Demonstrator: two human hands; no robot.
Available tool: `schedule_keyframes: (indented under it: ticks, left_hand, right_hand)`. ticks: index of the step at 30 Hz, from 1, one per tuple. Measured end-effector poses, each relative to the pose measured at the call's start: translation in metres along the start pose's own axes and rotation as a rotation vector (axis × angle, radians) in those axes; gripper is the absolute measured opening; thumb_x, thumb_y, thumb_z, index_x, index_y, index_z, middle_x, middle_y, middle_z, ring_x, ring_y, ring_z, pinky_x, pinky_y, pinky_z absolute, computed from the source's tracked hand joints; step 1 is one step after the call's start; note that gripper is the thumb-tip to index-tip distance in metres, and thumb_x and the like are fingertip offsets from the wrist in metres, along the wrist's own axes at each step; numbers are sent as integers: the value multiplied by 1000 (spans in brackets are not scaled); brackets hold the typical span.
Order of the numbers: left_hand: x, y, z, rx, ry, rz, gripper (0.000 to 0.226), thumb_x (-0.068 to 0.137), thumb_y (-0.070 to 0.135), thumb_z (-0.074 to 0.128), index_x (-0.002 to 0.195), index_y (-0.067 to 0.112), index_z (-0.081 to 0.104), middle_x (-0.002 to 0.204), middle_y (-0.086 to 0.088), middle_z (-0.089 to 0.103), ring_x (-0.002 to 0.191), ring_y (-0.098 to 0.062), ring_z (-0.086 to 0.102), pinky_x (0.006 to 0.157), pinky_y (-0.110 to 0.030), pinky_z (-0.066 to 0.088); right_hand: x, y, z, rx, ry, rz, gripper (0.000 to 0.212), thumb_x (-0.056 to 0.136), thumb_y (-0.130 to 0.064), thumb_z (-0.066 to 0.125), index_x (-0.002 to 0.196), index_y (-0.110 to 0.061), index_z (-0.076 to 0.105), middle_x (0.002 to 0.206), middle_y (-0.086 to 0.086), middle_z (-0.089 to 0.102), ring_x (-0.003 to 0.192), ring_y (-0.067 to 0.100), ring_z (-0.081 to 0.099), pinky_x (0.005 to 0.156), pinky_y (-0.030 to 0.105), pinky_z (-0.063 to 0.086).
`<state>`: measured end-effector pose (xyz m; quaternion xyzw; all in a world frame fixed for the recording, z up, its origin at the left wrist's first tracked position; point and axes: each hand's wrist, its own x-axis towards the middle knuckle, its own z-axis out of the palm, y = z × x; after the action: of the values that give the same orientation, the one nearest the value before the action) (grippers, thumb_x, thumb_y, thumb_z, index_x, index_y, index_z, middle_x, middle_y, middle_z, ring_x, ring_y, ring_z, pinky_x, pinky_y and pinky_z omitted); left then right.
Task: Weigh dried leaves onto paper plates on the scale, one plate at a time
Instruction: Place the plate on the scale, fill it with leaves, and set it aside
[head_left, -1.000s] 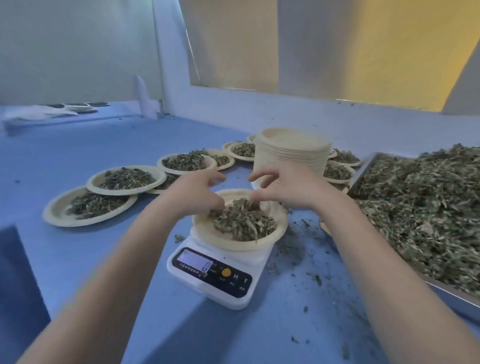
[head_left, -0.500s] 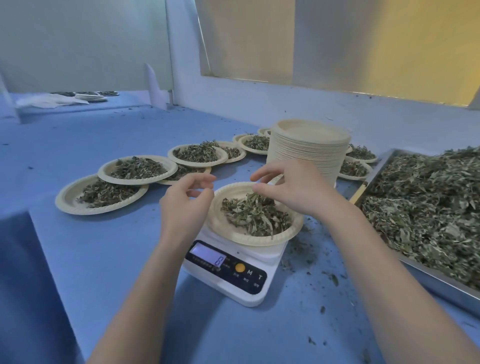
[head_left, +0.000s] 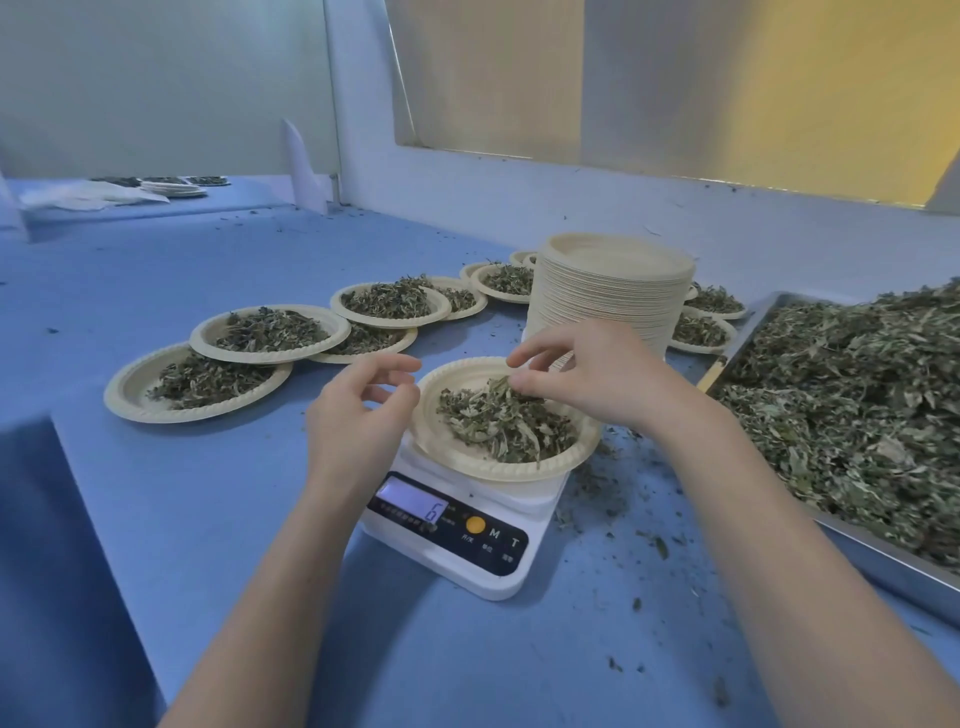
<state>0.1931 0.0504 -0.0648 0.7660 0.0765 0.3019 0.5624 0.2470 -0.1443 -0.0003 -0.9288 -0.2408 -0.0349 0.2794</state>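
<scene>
A white digital scale (head_left: 457, 535) stands on the blue table, and its display shows 6. A paper plate (head_left: 441, 441) sits on it with a heap of dried leaves (head_left: 504, 421). My left hand (head_left: 358, 410) hovers just off the plate's left rim, fingers loosely apart and holding nothing. My right hand (head_left: 587, 379) reaches over the plate's far side. Its thumb and fingertips touch the top of the leaves, and the fingers are spread.
A tall stack of empty paper plates (head_left: 613, 291) stands right behind the scale. Several filled plates (head_left: 270, 332) lie in a row to the left and behind. A metal tray (head_left: 883, 566) heaped with loose dried leaves (head_left: 852, 395) fills the right side. Leaf crumbs litter the table around the scale.
My left hand has drawn back from the leaves to the plate's left rim. My right hand has stayed at the far side, fingertips now down on the leaves.
</scene>
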Motion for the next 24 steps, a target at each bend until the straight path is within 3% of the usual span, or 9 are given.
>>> schedule_keyframes:
  ticks: [4, 8, 11, 15, 20, 22, 24]
  left_hand:
    - [-1, 1, 3, 26, -15, 1, 24, 82, 8, 59, 87, 30, 68, 78, 14, 63, 66, 4, 51, 63, -5, 40]
    - [-5, 3, 5, 67, -6, 47, 26, 82, 7, 59, 89, 30, 67, 82, 14, 61, 76, -6, 53, 69, -20, 41]
    - [-8, 19, 17, 172, 20, 238, 24, 80, 9, 59, 95, 26, 67, 88, 13, 61, 87, -13, 53, 76, -23, 38]
    - [-18, 56, 62, 291, -148, 500, 29, 78, 3, 61, 102, 17, 67, 95, 3, 61, 95, -18, 48, 77, -18, 30]
    - [-40, 88, 136, 270, -361, 488, 28, 82, 10, 58, 109, 11, 60, 105, -3, 58, 101, -22, 49, 85, -32, 39]
    - [-51, 97, 164, 256, -455, 473, 30, 83, 10, 58, 113, 12, 58, 108, -5, 56, 101, -21, 48, 83, -30, 39]
    - [-62, 100, 189, 290, -568, 431, 35, 83, 8, 55, 117, 13, 54, 110, -7, 53, 103, -24, 49, 86, -32, 40]
  right_hand:
    - [3, 2, 7, -89, -25, 22, 32, 86, -51, 59, 115, -40, 62, 106, -9, 66, 92, 9, 59, 80, 27, 43]
    - [4, 3, 5, -72, 13, 32, 30, 93, -47, 51, 121, -39, 59, 111, -7, 64, 94, 11, 56, 80, 28, 39]
    - [-2, 7, -6, -10, 57, 29, 27, 93, -44, 52, 117, -38, 61, 109, -8, 64, 93, 8, 54, 78, 26, 37]
    - [-21, 17, -21, 53, 56, 52, 27, 89, -38, 59, 116, -39, 62, 105, -4, 65, 84, 10, 58, 64, 17, 39]
    - [-60, 57, -63, -88, 109, 135, 37, 88, -24, 58, 119, -45, 60, 95, -7, 67, 80, 9, 60, 64, 15, 43]
    - [-76, 81, -82, -130, 114, 211, 33, 86, -25, 61, 117, -39, 63, 95, -7, 68, 83, 10, 62, 71, 23, 49]
    - [-91, 105, -100, -236, 86, 290, 32, 85, -32, 65, 117, -32, 64, 99, -6, 67, 88, 10, 60, 76, 24, 45]
